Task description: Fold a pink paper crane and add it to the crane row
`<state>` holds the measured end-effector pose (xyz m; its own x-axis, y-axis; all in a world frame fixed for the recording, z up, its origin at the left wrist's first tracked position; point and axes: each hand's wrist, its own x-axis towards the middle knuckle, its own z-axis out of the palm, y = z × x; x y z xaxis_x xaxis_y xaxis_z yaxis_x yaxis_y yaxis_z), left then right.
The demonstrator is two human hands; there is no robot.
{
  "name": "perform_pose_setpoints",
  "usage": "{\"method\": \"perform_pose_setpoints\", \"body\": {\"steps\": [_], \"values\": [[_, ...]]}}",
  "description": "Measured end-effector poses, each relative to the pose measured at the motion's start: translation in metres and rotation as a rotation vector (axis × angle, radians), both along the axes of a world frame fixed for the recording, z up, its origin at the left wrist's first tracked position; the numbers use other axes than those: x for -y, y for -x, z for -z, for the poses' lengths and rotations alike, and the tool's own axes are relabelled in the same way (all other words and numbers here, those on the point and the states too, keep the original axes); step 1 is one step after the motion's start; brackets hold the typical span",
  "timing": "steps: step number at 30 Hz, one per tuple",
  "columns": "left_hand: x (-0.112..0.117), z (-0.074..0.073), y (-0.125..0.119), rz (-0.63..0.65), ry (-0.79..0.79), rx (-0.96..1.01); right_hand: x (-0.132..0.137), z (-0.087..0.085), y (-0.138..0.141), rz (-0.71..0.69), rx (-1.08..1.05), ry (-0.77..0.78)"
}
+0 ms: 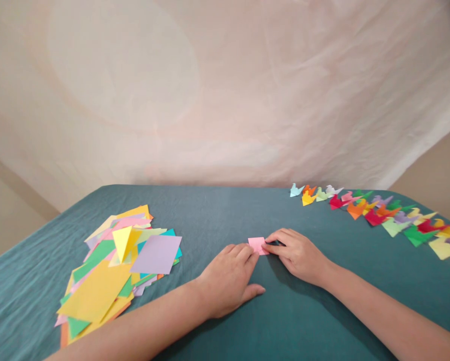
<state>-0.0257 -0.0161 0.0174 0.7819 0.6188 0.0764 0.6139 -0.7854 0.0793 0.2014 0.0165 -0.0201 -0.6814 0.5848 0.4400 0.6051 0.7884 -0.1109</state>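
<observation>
A small folded pink paper point(256, 244) lies on the teal tablecloth point(217, 215) near the middle. My left hand point(230, 278) rests palm down, fingers stretched flat, with its fingertips touching the paper's left edge. My right hand point(298, 254) comes from the right, fingers curled, fingertips pressing on the paper's right edge. Part of the paper is hidden under the fingers.
A loose pile of coloured paper squares point(115, 265) lies at the left, with one yellow folded piece point(124, 242) standing on top. A row of several folded paper cranes point(375, 210) runs along the far right edge. A pale cloth backdrop point(225, 90) hangs behind the table.
</observation>
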Motion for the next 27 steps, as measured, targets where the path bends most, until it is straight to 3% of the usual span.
{"method": "perform_pose_setpoints", "body": {"steps": [10,27], "values": [[0.0004,0.0005,-0.0017,-0.014,0.003,-0.005,0.0071,-0.0046,0.0055,-0.058,0.080,-0.050],[0.0035,-0.0061,0.0031,-0.008,0.018,-0.115,0.0041,0.0017,0.0035,-0.051,0.102,-0.031]]}}
